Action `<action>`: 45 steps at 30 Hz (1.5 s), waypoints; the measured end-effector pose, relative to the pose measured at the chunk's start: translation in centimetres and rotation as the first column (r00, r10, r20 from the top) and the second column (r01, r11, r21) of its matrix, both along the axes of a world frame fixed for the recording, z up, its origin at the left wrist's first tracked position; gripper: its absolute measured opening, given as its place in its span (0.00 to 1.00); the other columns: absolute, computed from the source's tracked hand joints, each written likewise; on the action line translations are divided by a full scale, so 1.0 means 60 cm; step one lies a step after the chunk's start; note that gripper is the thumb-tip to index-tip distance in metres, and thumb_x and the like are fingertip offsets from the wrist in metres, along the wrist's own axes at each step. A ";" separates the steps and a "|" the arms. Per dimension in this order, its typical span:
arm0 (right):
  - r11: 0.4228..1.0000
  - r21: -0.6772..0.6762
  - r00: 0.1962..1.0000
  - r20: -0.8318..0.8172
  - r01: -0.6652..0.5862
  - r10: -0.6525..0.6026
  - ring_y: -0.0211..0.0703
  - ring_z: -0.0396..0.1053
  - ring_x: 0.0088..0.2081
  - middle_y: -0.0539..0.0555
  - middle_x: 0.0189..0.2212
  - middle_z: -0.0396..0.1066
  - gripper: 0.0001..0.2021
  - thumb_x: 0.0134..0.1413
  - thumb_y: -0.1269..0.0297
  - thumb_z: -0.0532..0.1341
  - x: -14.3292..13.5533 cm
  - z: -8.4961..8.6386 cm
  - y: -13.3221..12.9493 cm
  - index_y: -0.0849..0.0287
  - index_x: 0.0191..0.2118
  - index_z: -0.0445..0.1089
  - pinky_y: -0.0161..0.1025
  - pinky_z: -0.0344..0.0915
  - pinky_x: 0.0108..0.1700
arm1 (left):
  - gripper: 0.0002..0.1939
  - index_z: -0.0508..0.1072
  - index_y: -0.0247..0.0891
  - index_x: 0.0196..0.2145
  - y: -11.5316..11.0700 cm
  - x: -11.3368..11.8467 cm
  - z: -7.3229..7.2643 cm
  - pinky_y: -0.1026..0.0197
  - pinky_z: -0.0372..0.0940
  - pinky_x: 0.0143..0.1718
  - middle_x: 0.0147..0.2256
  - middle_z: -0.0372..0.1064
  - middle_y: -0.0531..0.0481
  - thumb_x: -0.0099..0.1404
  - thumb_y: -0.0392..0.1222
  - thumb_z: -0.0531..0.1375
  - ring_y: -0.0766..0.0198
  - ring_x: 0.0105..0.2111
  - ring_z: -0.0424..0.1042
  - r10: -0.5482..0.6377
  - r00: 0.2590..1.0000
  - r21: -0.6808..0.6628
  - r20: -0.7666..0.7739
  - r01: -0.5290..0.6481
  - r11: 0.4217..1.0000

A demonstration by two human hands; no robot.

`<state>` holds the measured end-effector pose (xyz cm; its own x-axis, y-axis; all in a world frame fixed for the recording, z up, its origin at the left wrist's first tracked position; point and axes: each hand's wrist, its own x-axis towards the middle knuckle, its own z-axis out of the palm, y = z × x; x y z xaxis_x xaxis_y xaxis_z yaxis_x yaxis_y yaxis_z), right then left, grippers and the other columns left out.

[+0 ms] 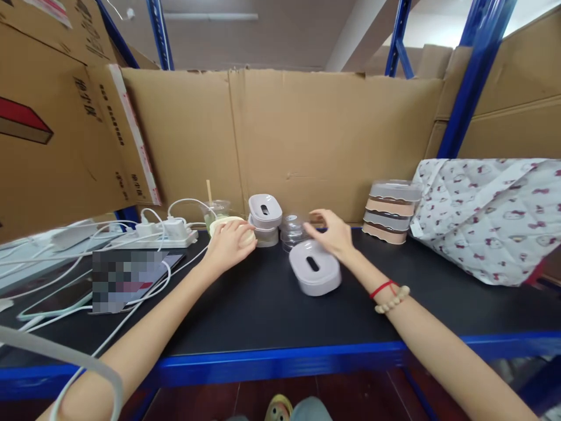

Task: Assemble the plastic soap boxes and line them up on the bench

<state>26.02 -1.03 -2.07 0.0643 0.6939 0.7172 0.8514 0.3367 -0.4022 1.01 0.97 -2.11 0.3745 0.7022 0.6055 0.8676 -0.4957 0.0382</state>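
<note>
My left hand (228,245) is curled over a cream-coloured rounded object (248,237), mostly hidden under the palm, in front of a clear plastic cup (218,206) with a straw. My right hand (329,233) has thumb and fingers apart and appears to hold nothing. It hovers just behind and beside a pale grey rounded box (316,275) with a dark oval slot in its top. Left of the fingertips stand stacked clear plastic pieces (293,229). Between the hands, near the back, a similar slotted lid (265,209) rests on a translucent base (266,237).
At the right back are stacked grey and peach containers (390,213) beside a white patterned quilted bag (486,216). Power strips (169,235), white cables and a tablet-like device (170,263) lie at left. Cardboard (307,134) walls the back; a blue rail (280,365) edges the front.
</note>
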 end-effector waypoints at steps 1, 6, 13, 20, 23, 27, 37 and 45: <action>0.997 -0.066 0.996 0.072 -0.051 0.056 0.44 0.70 0.38 0.52 0.37 0.72 0.17 0.46 0.52 0.61 -0.026 -0.004 -0.008 0.54 0.42 0.70 0.41 0.63 0.40 | 0.17 0.73 0.41 0.42 0.001 -0.002 0.001 0.47 0.55 0.54 0.48 0.71 0.43 0.58 0.47 0.53 0.51 0.51 0.67 0.008 1.000 0.015 -0.003 -0.008 1.000; 0.905 -0.411 0.946 0.238 -0.109 0.222 0.43 0.71 0.38 0.49 0.35 0.74 0.13 0.48 0.50 0.62 -0.103 -0.011 -0.042 0.52 0.35 0.74 0.37 0.60 0.37 | 0.16 0.74 0.41 0.40 0.002 -0.007 0.007 0.50 0.58 0.51 0.45 0.73 0.45 0.56 0.47 0.54 0.51 0.49 0.69 0.050 0.999 0.027 0.007 -0.050 0.998; 0.857 -0.477 0.847 0.359 -0.194 0.391 0.44 0.70 0.44 0.50 0.42 0.74 0.18 0.45 0.52 0.65 -0.081 0.015 -0.060 0.51 0.42 0.74 0.37 0.61 0.40 | 0.16 0.73 0.41 0.39 0.005 -0.012 0.007 0.51 0.60 0.48 0.43 0.73 0.44 0.54 0.45 0.54 0.50 0.47 0.70 0.051 0.997 0.060 0.050 -0.054 0.997; 0.843 -0.538 0.971 0.206 0.008 0.123 0.43 0.74 0.35 0.51 0.34 0.76 0.09 0.53 0.64 0.58 -0.080 0.003 -0.043 0.55 0.37 0.74 0.37 0.66 0.36 | 0.13 0.73 0.40 0.36 0.004 -0.013 0.010 0.51 0.61 0.46 0.40 0.74 0.45 0.56 0.45 0.54 0.52 0.44 0.71 -0.015 0.987 0.071 0.161 0.004 0.997; 0.797 -0.589 0.990 -0.111 -0.131 0.081 0.35 0.71 0.23 0.53 0.37 0.74 0.11 0.55 0.67 0.55 -0.085 -0.016 -0.032 0.59 0.42 0.71 0.32 0.66 0.25 | 0.13 0.73 0.39 0.34 -0.003 -0.009 0.015 0.52 0.61 0.45 0.38 0.73 0.45 0.58 0.44 0.51 0.54 0.43 0.71 -0.112 0.971 0.137 0.212 0.084 0.987; 0.834 -0.509 0.955 -0.290 -0.211 0.065 0.33 0.70 0.22 0.55 0.43 0.71 0.12 0.56 0.68 0.53 -0.080 -0.021 -0.016 0.58 0.45 0.68 0.32 0.67 0.22 | 0.13 0.72 0.39 0.32 -0.009 -0.004 0.015 0.54 0.61 0.42 0.36 0.73 0.45 0.60 0.42 0.48 0.56 0.41 0.71 -0.240 0.951 0.265 0.195 0.184 0.946; 0.840 0.150 0.853 -0.062 0.521 -0.518 0.57 0.51 0.61 0.65 0.60 0.53 0.28 0.44 0.72 0.57 0.107 0.032 0.010 0.61 0.55 0.59 0.58 0.52 0.57 | 0.12 0.70 0.41 0.29 -0.017 -0.005 0.016 0.56 0.60 0.41 0.34 0.72 0.48 0.61 0.42 0.48 0.60 0.37 0.71 -0.296 0.944 0.329 0.146 0.237 0.914; 0.808 0.068 0.568 -0.746 0.585 -0.348 0.52 0.55 0.59 0.63 0.55 0.56 0.32 0.40 0.66 0.64 0.226 0.046 0.002 0.56 0.54 0.53 0.51 0.59 0.55 | 0.12 0.69 0.43 0.29 -0.030 0.002 0.020 0.55 0.60 0.41 0.35 0.73 0.48 0.62 0.43 0.47 0.60 0.37 0.71 -0.255 0.954 0.305 0.155 0.199 0.931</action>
<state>39.58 -0.92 0.67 0.8577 0.1973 0.4748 0.4480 0.1665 -0.8784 1.13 -0.80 -0.91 0.3630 0.4009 0.8411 0.7209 -0.6928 0.0190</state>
